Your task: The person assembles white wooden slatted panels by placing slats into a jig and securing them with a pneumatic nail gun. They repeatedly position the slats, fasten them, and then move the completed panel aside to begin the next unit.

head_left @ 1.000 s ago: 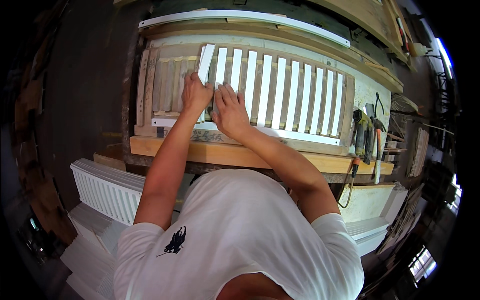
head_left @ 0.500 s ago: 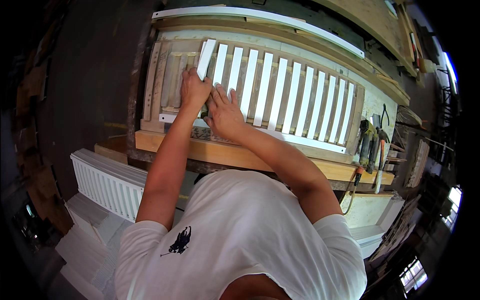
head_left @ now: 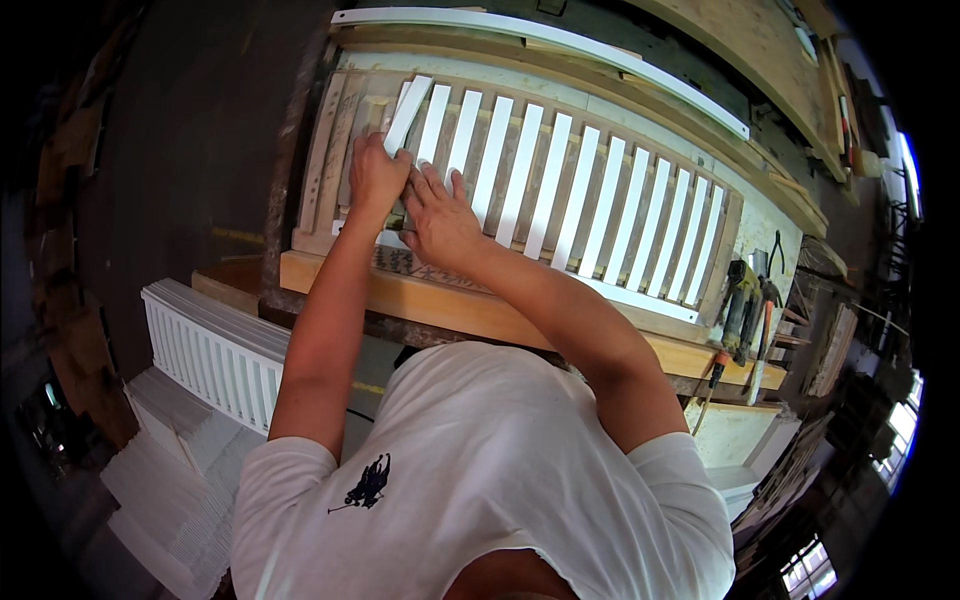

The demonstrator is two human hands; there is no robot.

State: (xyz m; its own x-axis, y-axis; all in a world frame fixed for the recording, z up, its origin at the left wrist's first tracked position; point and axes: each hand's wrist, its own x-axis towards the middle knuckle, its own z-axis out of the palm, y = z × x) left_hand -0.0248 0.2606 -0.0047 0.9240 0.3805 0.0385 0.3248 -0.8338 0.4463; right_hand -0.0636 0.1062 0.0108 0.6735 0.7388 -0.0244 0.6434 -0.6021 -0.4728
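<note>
White slat [head_left: 410, 112]: long axis running 7 to 1 o'clock, upper end tilted toward 1, leftmost in the slatted frame [head_left: 600, 205]. Left hand [head_left: 375, 180] closed around its lower part; right hand [head_left: 440, 222] flat, fingers spread, beside it. Frame lies on wooden workbench [head_left: 450, 305]; workshop surroundings. Drills [head_left: 742, 305] at frame's 3 o'clock edge; white louvred panels [head_left: 215, 350] stacked at 8 o'clock.

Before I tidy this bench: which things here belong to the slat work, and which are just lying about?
In use:
left hand and right hand on a tilted white slat
wooden jig frame
row of white slats

Lying about:
power tools at the bench's right end
finished louvred panel beside the bench
long white strip
</note>
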